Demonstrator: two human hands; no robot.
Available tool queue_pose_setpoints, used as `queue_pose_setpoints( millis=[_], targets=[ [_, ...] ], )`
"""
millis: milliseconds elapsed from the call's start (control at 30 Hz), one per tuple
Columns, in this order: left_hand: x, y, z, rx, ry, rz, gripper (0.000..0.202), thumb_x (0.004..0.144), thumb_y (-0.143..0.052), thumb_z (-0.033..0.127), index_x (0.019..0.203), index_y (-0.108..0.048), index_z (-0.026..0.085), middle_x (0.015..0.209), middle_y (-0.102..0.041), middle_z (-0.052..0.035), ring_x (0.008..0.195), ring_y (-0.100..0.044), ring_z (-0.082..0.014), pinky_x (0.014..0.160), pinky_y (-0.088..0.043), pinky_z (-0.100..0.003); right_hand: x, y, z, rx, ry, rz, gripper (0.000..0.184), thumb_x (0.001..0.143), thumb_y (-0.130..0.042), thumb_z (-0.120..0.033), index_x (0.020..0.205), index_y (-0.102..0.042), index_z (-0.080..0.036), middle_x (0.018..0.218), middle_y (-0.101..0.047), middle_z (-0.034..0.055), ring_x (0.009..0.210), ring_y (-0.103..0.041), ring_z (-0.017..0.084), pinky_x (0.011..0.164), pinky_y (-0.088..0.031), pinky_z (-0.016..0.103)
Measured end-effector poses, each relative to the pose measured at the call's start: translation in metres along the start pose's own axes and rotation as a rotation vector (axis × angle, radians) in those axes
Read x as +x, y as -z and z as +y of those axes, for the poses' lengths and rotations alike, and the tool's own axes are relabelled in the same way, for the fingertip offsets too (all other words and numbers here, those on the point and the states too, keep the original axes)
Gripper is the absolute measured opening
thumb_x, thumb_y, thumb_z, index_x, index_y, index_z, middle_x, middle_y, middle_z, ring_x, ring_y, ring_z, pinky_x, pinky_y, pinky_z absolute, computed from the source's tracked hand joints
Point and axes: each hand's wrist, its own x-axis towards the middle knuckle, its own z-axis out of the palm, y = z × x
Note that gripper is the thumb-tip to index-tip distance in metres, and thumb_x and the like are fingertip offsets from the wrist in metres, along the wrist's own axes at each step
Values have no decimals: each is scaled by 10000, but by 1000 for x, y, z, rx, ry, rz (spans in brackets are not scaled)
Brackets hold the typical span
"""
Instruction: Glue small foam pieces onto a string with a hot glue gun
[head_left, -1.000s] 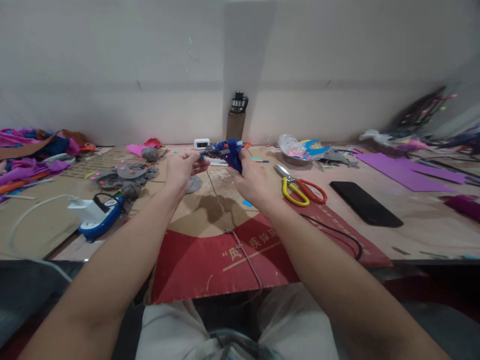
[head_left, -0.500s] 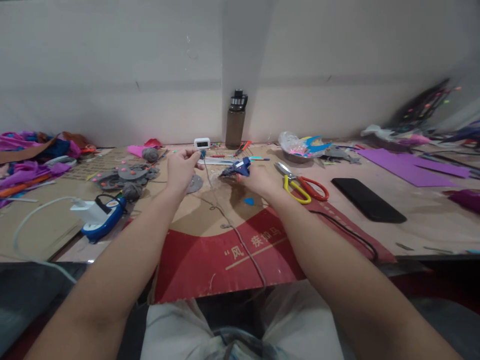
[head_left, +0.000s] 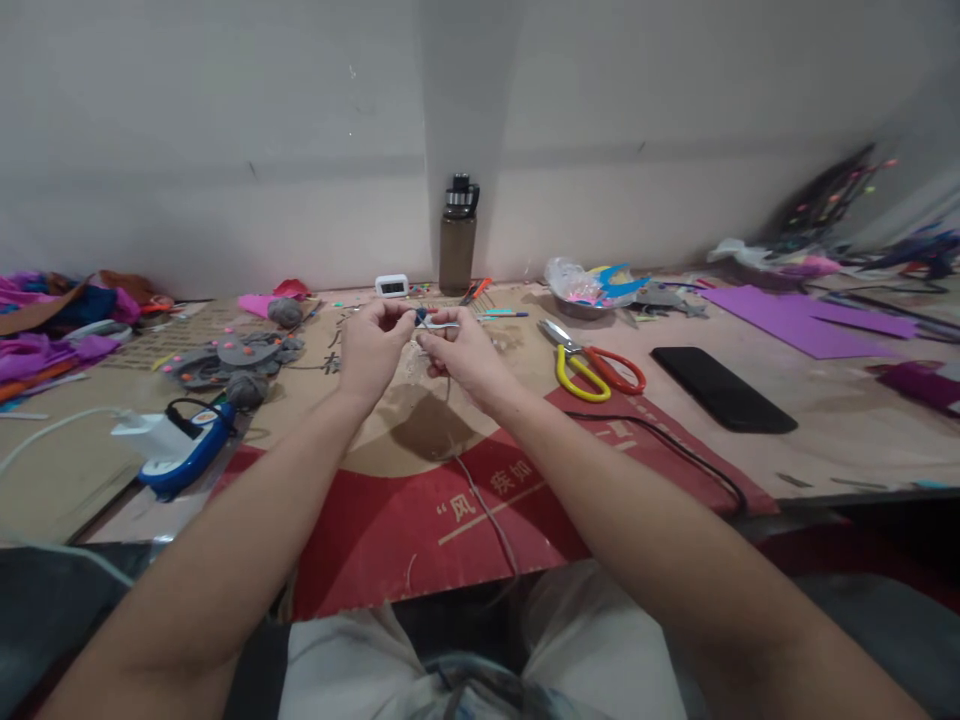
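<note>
My left hand point(head_left: 375, 345) pinches a small dark blue piece point(head_left: 421, 316) between thumb and forefinger. Right beside it, my right hand point(head_left: 461, 350) is closed, its thumb and fingertips meeting at the same piece. A grey yarn point(head_left: 484, 505) comes down from under my right hand and trails across the red part of the cardboard sheet point(head_left: 360, 540) toward my lap. How the yarn is fixed to the blue piece is hidden by my fingers. Some crumpled clear plastic point(head_left: 412, 368) lies below my hands.
Right of my hands lie scissors point(head_left: 585, 365) with yellow and red handles, a black phone point(head_left: 720, 388) and purple sheets point(head_left: 802, 322). To the left are grey pieces with yarn balls point(head_left: 247, 388) and a blue power strip point(head_left: 187, 470). A bottle point(head_left: 457, 245) and small white clock point(head_left: 391, 286) stand behind.
My right hand has moved left and up to meet my left hand. The larger navy object that was at my right fingers no longer shows. The yarn now hangs from my right hand.
</note>
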Motion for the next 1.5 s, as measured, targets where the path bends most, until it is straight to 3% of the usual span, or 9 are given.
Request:
queue_pose_setpoints(
  millis=[133,267,433,833,1200,1500],
  targets=[
    [0,-3,-3,-146,99,-72,71,740,-599,224,734,-617,156,570,-577,5,469,-479,-74,483,-393,-197,2,8,-3,-195,155,98,91,767,-520,-261,807,-462,-203,692,-491,-46,591,-444,79,569,-400,231],
    [-4,-5,2,-247,178,-110,60,741,-605,210,731,-597,151,600,-593,-12,493,-512,-79,482,-405,-200,4,14,-4,-296,291,147,97,788,-503,-269,747,-504,-182,715,-534,-22,652,-473,92,645,-398,250],
    [-8,-7,7,-314,237,-115,81,722,-635,197,728,-585,133,649,-593,-21,550,-556,-91,534,-453,-221,4,16,-4,-386,295,161,150,817,-483,-319,770,-522,-182,742,-570,-5,661,-498,104,642,-391,259],
    [-6,-6,3,-257,119,-154,70,732,-603,194,733,-591,125,596,-594,-22,525,-557,-94,501,-459,-205,3,18,-3,-553,309,185,216,851,-456,-360,768,-545,-182,753,-592,9,689,-507,119,649,-360,264],
    [-7,-6,4,-254,192,-189,84,728,-619,203,744,-594,124,579,-577,-16,491,-539,-92,471,-454,-210,0,21,-9,-711,352,223,190,862,-471,-353,794,-537,-188,778,-583,25,716,-494,133,666,-353,274],
    [-3,0,3,-270,154,-373,79,755,-594,211,740,-604,134,529,-557,-2,440,-475,-71,447,-394,-195,-2,26,-14,-785,431,191,172,871,-469,-327,859,-588,-204,883,-632,49,818,-548,159,727,-383,296]
  ],
)
